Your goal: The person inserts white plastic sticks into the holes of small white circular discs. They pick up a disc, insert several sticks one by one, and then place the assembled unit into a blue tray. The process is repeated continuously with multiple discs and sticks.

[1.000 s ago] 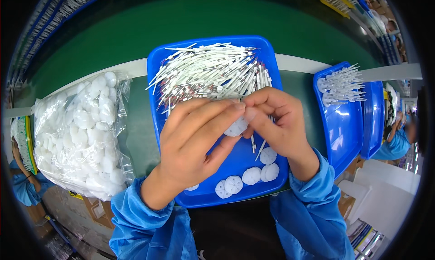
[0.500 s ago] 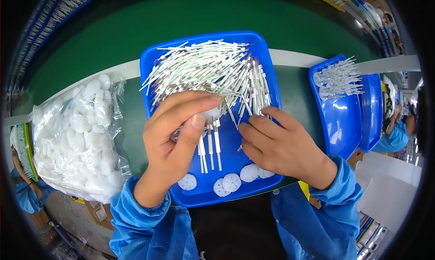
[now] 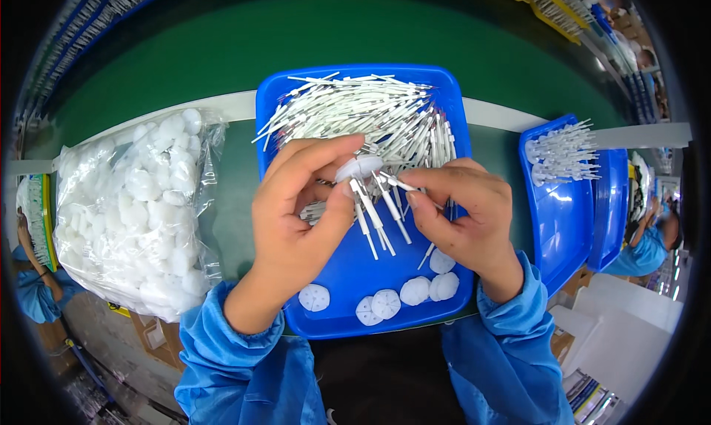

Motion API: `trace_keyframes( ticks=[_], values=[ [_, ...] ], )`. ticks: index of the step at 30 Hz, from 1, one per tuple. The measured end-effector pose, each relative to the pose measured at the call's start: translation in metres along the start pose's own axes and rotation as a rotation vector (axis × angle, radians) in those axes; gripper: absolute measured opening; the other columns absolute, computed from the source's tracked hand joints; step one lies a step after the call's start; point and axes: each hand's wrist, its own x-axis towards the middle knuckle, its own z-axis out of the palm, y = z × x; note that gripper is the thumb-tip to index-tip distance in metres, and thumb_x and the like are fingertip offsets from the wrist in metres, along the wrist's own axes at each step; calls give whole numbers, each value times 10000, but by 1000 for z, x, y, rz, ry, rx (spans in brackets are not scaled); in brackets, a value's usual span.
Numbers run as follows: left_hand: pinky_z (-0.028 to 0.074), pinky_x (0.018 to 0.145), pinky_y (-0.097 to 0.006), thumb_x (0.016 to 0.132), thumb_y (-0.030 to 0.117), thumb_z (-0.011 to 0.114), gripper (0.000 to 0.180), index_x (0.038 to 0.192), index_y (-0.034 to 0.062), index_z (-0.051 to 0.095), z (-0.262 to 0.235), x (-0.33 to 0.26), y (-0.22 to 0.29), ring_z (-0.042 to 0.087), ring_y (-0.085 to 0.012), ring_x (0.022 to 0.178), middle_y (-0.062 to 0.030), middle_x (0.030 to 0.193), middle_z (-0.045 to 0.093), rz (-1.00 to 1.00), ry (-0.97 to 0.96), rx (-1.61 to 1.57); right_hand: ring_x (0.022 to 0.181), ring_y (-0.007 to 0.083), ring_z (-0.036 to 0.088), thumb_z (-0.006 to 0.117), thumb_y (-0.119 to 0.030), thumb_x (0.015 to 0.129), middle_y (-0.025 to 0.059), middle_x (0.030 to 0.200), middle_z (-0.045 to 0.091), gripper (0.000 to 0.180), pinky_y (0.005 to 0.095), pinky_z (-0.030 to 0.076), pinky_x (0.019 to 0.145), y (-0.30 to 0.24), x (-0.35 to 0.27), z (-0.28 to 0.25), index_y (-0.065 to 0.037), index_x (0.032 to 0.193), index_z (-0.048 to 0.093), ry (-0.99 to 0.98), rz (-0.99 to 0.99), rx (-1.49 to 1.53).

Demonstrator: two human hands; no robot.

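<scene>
Pinched by its edge in my left hand (image 3: 292, 214) is a white round plastic disc (image 3: 361, 167), held above the blue tray (image 3: 326, 269). Several thin white rods (image 3: 370, 210) hang down from the disc. The thumb and forefinger of my right hand (image 3: 474, 214) grip another white rod (image 3: 398, 183), its tip at the disc's right edge; whether it sits in a hole I cannot tell. Behind my hands a heap of white rods (image 3: 363, 103) with dark ends fills the far part of the tray. Several loose white discs (image 3: 386, 303) lie along its near edge.
On the left stands a clear plastic bag (image 3: 141, 210) full of white discs. Another blue tray (image 3: 563, 232) at the right holds discs fitted with rods (image 3: 564, 155). A co-worker's blue sleeve (image 3: 641, 243) shows at the far right, another person's (image 3: 37, 295) at the far left.
My right hand has come up from the heap with a rod and moved to the disc. The left hand has tilted the disc, so its rods now slant. The view has shifted slightly.
</scene>
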Motion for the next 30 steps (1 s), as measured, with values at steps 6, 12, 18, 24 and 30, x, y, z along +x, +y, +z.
trace_keyframes(
  ticks=[6, 12, 18, 24, 30],
  values=[
    [628, 820, -256, 963, -96, 708, 406, 1347, 18, 776, -1, 1, 0, 711, -153, 1039, -111, 1226, 677, 51, 3, 155, 569, 200, 677, 872, -44, 832, 48, 689, 730, 246, 338, 524, 615, 4, -3, 0, -88, 1074, 859, 7, -7, 8],
    [611, 784, -250, 953, -95, 725, 412, 1335, 42, 799, -1, 1, -1, 694, -143, 1009, -94, 1198, 685, 64, 5, 202, 568, 218, 676, 876, -46, 836, 59, 695, 729, 229, 347, 521, 602, 4, -3, -1, -78, 1061, 853, 4, -24, -38],
    [612, 788, -245, 939, -93, 752, 426, 1340, 43, 798, 2, 1, -2, 694, -146, 1015, -93, 1192, 682, 65, 7, 246, 568, 212, 673, 888, -32, 822, 44, 714, 734, 277, 349, 536, 617, 5, -4, 2, -70, 1092, 833, 43, -135, -179],
    [622, 817, -247, 963, -91, 742, 400, 1349, 11, 775, 1, 1, 1, 706, -145, 1012, -93, 1203, 677, 35, 34, 239, 576, 194, 675, 893, -9, 803, 11, 711, 722, 301, 339, 540, 628, -1, -5, -2, -76, 1088, 822, 99, -195, -244],
    [610, 886, -250, 1031, -87, 670, 359, 1384, -34, 715, -3, 2, 6, 753, -158, 1092, -95, 1236, 674, -138, -51, 3, 587, 181, 687, 898, -10, 796, 10, 726, 737, 264, 321, 523, 621, 7, -2, 0, -93, 1036, 830, 188, -177, -203]
  ],
)
